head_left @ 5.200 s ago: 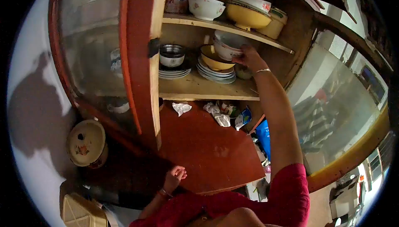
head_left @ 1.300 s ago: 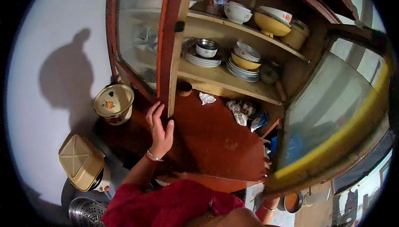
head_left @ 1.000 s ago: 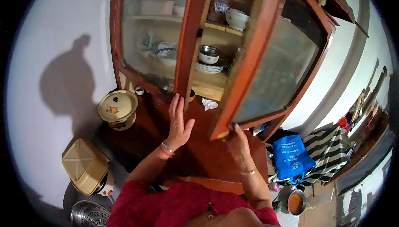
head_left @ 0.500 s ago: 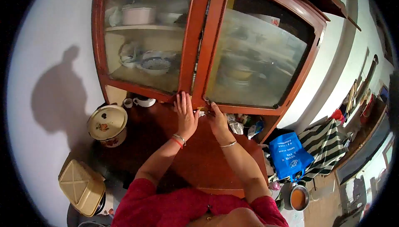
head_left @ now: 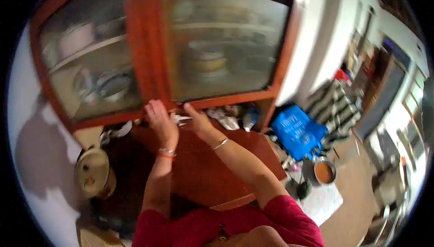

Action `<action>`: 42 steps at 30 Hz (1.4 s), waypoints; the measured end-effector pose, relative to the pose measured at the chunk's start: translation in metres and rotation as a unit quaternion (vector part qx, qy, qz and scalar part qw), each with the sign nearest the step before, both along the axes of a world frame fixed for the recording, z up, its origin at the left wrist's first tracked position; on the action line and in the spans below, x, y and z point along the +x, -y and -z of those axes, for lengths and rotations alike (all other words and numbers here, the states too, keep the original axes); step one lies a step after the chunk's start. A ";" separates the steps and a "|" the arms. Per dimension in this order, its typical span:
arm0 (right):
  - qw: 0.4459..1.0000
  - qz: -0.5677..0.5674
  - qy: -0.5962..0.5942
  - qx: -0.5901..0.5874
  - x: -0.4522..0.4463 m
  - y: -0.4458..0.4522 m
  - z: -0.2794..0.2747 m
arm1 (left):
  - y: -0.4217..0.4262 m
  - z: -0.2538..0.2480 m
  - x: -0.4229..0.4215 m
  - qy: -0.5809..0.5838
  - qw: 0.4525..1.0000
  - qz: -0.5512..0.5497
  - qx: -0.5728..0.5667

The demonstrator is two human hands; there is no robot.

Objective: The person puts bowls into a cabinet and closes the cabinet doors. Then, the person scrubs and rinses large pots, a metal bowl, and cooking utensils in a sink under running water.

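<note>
While both forearms reach over the red-brown tabletop [head_left: 208, 170], the left hand [head_left: 163, 122] is open, its fingers extended narrowly together against the bottom of the left door [head_left: 106, 118]. The right hand [head_left: 199, 121] has its fingertips at the lower edge of the right door [head_left: 230, 98]; blur hides whether they grip it. Crumpled white paper [head_left: 181, 119] shows between the hands. Both doors stand side by side, and behind the hazy glass, dishes [head_left: 209, 66] sit on shelves.

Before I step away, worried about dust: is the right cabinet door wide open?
No, the right door covers the shelves beside the left door.
</note>
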State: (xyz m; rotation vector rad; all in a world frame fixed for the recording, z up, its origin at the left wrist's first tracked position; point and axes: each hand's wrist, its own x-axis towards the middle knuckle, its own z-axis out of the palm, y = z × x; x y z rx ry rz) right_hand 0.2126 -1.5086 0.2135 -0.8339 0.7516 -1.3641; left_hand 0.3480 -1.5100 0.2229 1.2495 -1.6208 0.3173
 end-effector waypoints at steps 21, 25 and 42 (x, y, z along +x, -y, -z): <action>0.650 0.740 0.019 -0.176 -0.200 -0.732 0.033 | -0.246 0.167 -0.161 -0.108 0.762 0.471 0.432; 0.602 0.761 0.189 -0.150 -0.198 -0.874 0.108 | -0.385 0.212 -0.225 -0.033 0.640 0.554 0.531; 0.311 0.906 0.286 -0.034 -0.031 -1.131 0.261 | -0.666 0.225 -0.319 0.426 0.306 0.764 0.375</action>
